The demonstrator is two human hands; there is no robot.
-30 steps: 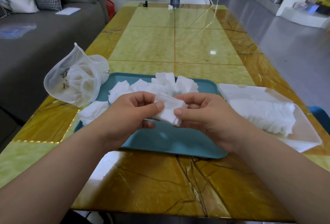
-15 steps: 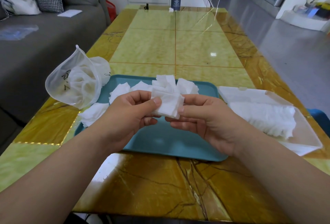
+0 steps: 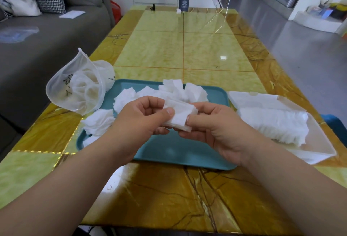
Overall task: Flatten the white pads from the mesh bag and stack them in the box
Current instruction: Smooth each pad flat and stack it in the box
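Nearest, held off the surface just above the teal tray [image 3: 178,153]: one white pad [image 3: 180,117], pinched at its left edge between thumb and curled fingers of the left hand [image 3: 142,123] and at its right edge the same way by the right hand [image 3: 212,128]. Draw the two edges gently apart until the creases go, smooth the top with both thumbs (lightly, as a judgement: looks soft enough to stretch or fray), then carry right to the box [image 3: 319,141] and lay square on the stacked pads [image 3: 272,125]. Farther back on the tray, a loose heap of crumpled pads [image 3: 187,89], spilling over the left rim beside the mesh bag [image 3: 78,87]. Fingers beneath the held pad hidden. Impossible to tell single layer from folded double. Bag contents blurred behind the mesh; depth of the stack out of sight.
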